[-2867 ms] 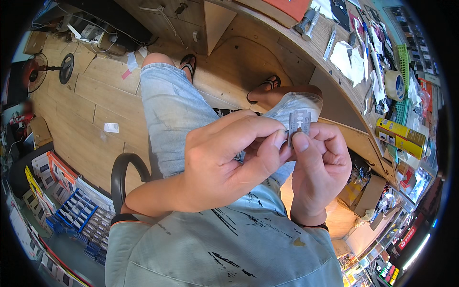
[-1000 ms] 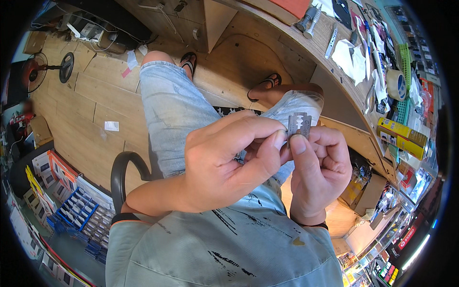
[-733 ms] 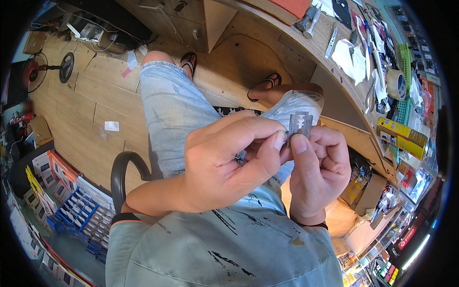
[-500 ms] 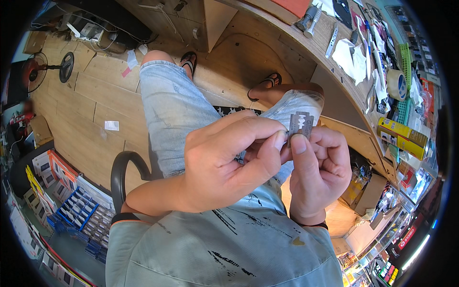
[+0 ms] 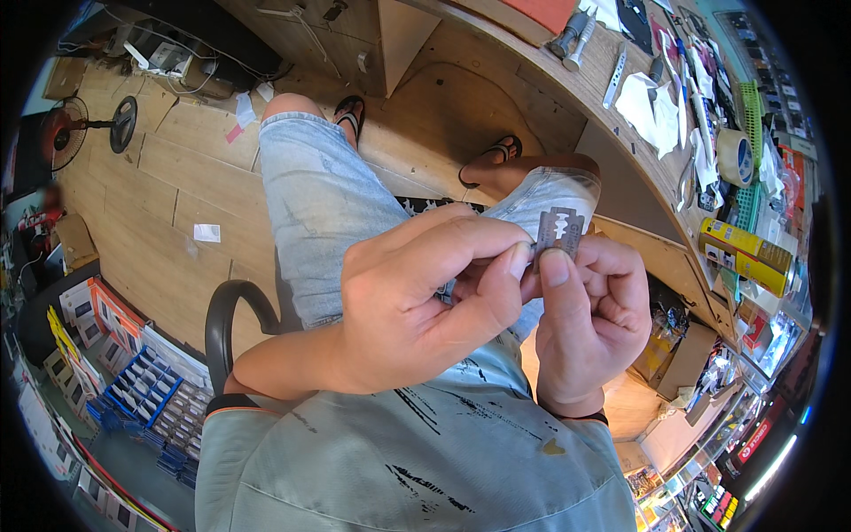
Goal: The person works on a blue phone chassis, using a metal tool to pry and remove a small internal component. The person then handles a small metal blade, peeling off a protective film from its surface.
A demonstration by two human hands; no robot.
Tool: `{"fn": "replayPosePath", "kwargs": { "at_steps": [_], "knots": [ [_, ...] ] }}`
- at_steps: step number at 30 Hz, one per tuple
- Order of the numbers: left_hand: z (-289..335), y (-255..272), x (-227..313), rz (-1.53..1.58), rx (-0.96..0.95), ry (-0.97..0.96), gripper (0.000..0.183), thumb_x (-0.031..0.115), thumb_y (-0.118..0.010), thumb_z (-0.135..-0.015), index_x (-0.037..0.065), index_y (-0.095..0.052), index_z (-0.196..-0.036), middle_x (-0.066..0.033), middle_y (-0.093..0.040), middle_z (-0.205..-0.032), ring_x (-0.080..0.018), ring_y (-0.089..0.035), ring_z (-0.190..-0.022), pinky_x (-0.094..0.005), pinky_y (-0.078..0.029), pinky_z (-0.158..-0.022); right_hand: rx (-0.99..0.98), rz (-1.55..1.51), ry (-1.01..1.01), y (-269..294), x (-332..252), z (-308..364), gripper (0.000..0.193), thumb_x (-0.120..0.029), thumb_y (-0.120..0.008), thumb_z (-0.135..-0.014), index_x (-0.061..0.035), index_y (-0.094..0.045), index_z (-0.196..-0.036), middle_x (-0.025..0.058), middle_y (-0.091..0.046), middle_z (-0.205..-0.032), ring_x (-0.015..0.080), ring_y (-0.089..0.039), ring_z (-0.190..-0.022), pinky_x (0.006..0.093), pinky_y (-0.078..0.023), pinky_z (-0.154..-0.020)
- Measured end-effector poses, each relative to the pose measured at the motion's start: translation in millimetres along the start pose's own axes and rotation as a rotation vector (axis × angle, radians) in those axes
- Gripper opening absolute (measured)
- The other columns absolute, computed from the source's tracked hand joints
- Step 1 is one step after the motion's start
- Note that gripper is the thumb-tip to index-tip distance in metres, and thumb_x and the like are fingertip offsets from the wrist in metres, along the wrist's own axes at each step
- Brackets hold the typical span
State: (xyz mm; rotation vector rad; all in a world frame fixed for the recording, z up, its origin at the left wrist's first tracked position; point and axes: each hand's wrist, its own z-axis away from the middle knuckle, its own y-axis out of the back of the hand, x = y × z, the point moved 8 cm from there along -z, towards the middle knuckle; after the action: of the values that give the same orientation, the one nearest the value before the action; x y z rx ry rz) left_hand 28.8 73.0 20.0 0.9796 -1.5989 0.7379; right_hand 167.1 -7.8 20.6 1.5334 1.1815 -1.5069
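Beneath us spreads the wood-plank floor [image 5: 168, 226], and on the far right runs a cluttered workbench [image 5: 581, 89]; between them, on the near side, we look down over a pale green shirt [image 5: 355, 461] and faded denim shorts [image 5: 319, 204]. Above our lap, the left hand [image 5: 425, 293] has its fingers curled, thumb and forefinger drawn toward each other; whether anything is pinched between the tips, we cannot tell. The right hand [image 5: 589, 306] is closed in a pinch, thumb in front, on the near end of a blade. To its right sit a yellow can [image 5: 745, 253] and, farther off, a tape roll [image 5: 729, 155]. Smallest is that double-edged razor blade [image 5: 560, 229], raised above the right thumb, its left edge just beside the left fingertips. We judge it very light, thin and springy, slick on its faces, liable to snap if bent hard; it is best taken by the flat faces or short ends, clear of both long edges.
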Motion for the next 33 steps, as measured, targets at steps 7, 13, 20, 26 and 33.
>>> {"fn": "replayPosePath", "kwargs": {
  "at_steps": [7,13,20,26,33],
  "knots": [
    [-0.2,0.3,0.7,-0.009,-0.004,-0.009,0.012,-0.004,-0.068,-0.092,-0.007,-0.071,-0.103,-0.0091,-0.067,-0.078,-0.0055,-0.054,-0.060,-0.0203,-0.039,-0.049,0.010,0.025,0.006,-1.5,-1.5,0.1,0.022,0.015,-0.061,-0.095,0.0070,-0.050,-0.113,0.0161,-0.071,-0.089,0.0147,-0.072,-0.080,0.0221,-0.053,-0.066],
    [0.2,0.0,1.6,-0.005,0.004,-0.005,0.011,-0.004,-0.068,-0.092,-0.007,-0.071,-0.102,-0.0087,-0.067,-0.078,-0.0053,-0.054,-0.059,-0.0202,-0.038,-0.049,-0.005,0.002,0.011,-0.8,-2.2,-1.4,0.021,0.015,-0.061,-0.095,0.0077,-0.051,-0.113,0.0167,-0.071,-0.090,0.0153,-0.072,-0.080,0.0231,-0.054,-0.068],
    [-0.7,0.9,1.7,-0.007,0.011,0.018,0.010,-0.003,-0.069,-0.090,-0.005,-0.071,-0.100,-0.0077,-0.067,-0.077,-0.0066,-0.055,-0.059,-0.0209,-0.041,-0.050,-0.002,-0.023,0.016,-3.1,-2.9,-2.1,0.021,0.014,-0.061,-0.095,0.0084,-0.051,-0.113,0.0173,-0.071,-0.091,0.0162,-0.072,-0.081,0.0244,-0.055,-0.069],
    [0.6,-0.1,0.2,0.008,0.006,-0.003,0.011,-0.003,-0.067,-0.092,-0.007,-0.071,-0.102,-0.0078,-0.067,-0.079,-0.0052,-0.054,-0.060,-0.0199,-0.038,-0.050,-0.010,-0.005,0.030,-2.0,-3.0,-1.7,0.021,0.015,-0.062,-0.095,0.0082,-0.052,-0.113,0.0172,-0.071,-0.090,0.0157,-0.072,-0.080,0.0241,-0.055,-0.069],
    [-1.2,0.9,1.3,-0.014,0.038,0.047,0.008,-0.001,-0.073,-0.087,-0.003,-0.071,-0.094,-0.0067,-0.066,-0.073,-0.0093,-0.057,-0.057,-0.0229,-0.047,-0.051,-0.003,0.013,0.034,-2.1,-2.5,-1.4,0.021,0.015,-0.062,-0.094,0.0082,-0.053,-0.112,0.0172,-0.072,-0.090,0.0154,-0.071,-0.079,0.0245,-0.055,-0.069]
  ]
}}
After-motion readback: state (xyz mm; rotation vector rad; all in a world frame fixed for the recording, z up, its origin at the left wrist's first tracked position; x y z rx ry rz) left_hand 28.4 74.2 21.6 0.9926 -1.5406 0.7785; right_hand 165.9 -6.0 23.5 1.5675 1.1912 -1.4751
